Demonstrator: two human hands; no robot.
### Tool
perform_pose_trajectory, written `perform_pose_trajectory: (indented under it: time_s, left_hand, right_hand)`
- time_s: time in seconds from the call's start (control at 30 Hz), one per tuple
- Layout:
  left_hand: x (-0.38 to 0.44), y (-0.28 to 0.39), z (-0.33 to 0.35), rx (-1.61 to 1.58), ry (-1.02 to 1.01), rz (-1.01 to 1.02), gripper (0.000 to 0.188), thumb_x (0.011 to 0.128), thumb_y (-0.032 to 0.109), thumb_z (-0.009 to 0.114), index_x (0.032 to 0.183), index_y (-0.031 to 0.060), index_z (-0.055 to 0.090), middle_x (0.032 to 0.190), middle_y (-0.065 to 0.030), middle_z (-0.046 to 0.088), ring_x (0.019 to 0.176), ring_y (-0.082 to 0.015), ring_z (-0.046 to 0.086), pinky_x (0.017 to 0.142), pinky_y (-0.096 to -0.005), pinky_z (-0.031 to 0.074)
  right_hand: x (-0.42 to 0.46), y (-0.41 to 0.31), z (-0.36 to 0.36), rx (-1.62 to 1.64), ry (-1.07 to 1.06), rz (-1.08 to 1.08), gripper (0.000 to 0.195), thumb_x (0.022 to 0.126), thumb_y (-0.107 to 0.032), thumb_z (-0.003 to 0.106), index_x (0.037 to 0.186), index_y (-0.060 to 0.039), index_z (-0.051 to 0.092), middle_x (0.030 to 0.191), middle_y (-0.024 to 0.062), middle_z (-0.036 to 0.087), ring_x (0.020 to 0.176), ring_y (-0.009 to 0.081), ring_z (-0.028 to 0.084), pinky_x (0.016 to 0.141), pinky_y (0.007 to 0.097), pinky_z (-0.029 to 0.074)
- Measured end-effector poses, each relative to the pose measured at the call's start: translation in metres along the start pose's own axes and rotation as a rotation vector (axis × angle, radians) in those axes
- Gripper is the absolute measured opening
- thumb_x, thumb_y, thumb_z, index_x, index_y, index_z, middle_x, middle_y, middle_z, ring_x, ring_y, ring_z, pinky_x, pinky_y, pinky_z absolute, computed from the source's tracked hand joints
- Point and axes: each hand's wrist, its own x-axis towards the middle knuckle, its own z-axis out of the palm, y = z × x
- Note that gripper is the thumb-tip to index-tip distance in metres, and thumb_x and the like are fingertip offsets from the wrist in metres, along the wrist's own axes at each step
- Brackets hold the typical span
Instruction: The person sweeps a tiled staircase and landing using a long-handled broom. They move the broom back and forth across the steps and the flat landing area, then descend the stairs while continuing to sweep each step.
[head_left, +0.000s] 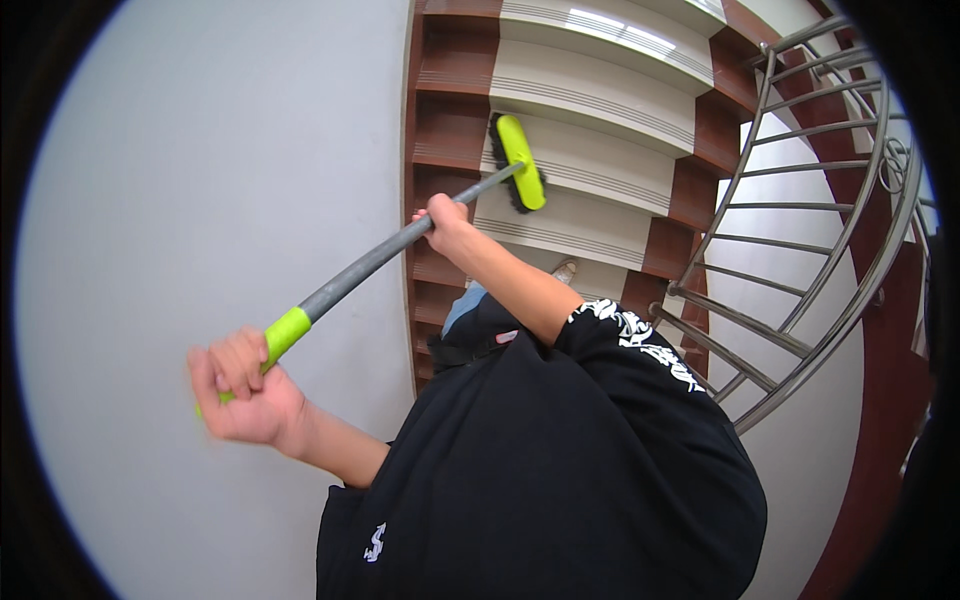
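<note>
A push broom with a lime-green head (520, 161) and dark bristles lies against the pale stair steps, its head spanning a step edge. Its grey pole (360, 270) runs down and left from the head to a lime-green grip. My left hand (251, 386), slightly blurred, is wrapped around that green grip near the pole's end, in front of the wall. Farther along, my right hand (444, 221) holds the grey pole between the grip and the broom head. Part of the pole's end is hidden by my left hand.
Staircase treads (585, 150) are pale with reddish-brown sides and grooved edges. A plain light wall (210, 187) borders them at left. At right stands a curved metal railing (791, 206). One shoe (564, 271) shows on a lower step.
</note>
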Motion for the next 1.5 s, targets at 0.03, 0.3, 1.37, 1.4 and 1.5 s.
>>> perform_pose_trajectory:
  time_s: [0.03, 0.3, 1.37, 1.4, 1.5]
  left_hand:
    - [-0.011, -0.006, 0.008, -0.001, 0.036, -0.026, 0.035, 0.090, 0.010, 0.040, 0.060, 0.0163, 0.023, 0.046, 0.0036, 0.019, 0.047, -0.0099, 0.015, 0.054, -0.0284, 0.026]
    - [-0.146, -0.054, 0.059, -0.020, 0.000, -0.159, 0.033, 0.090, 0.014, 0.042, 0.062, 0.0159, 0.025, 0.047, 0.0024, 0.020, 0.046, -0.0105, 0.018, 0.056, -0.0296, 0.030]
    - [-0.074, -0.200, -0.040, 0.095, -0.157, -0.699, 0.034, 0.089, 0.010, 0.042, 0.058, 0.0131, 0.030, 0.050, -0.0022, 0.031, 0.051, -0.0167, 0.037, 0.074, -0.0425, 0.046]
    - [-0.063, -0.188, -0.054, 0.128, -0.121, -0.645, 0.035, 0.090, 0.012, 0.042, 0.057, 0.0135, 0.030, 0.050, -0.0020, 0.031, 0.051, -0.0165, 0.037, 0.075, -0.0431, 0.047]
    - [-0.033, -0.138, -0.107, 0.165, 0.026, -0.572, 0.037, 0.092, 0.015, 0.040, 0.057, 0.0138, 0.029, 0.051, -0.0016, 0.031, 0.051, -0.0155, 0.036, 0.076, -0.0427, 0.046]
  right_hand:
    - [0.000, -0.011, -0.018, -0.031, 0.011, -0.026, 0.026, 0.081, 0.003, 0.037, 0.107, 0.0049, 0.038, 0.082, 0.0163, 0.050, 0.061, 0.0235, 0.054, 0.058, 0.0400, 0.056]
    - [-0.005, -0.102, -0.185, -0.020, 0.080, -0.168, 0.027, 0.084, -0.001, 0.040, 0.110, 0.0061, 0.037, 0.088, 0.0182, 0.050, 0.064, 0.0252, 0.057, 0.057, 0.0410, 0.057]
    - [0.099, 0.000, -0.258, 0.382, 0.170, 0.048, 0.023, 0.087, 0.004, 0.040, 0.110, 0.0011, 0.040, 0.085, 0.0202, 0.050, 0.069, 0.0288, 0.058, 0.058, 0.0454, 0.053]
    - [0.104, 0.015, -0.245, 0.287, 0.098, 0.123, 0.026, 0.086, 0.006, 0.037, 0.111, 0.0009, 0.040, 0.086, 0.0210, 0.050, 0.070, 0.0297, 0.059, 0.059, 0.0470, 0.054]
    - [0.097, 0.063, -0.190, 0.090, 0.045, 0.300, 0.024, 0.087, 0.007, 0.035, 0.108, -0.0001, 0.042, 0.087, 0.0185, 0.050, 0.069, 0.0292, 0.059, 0.058, 0.0464, 0.055]
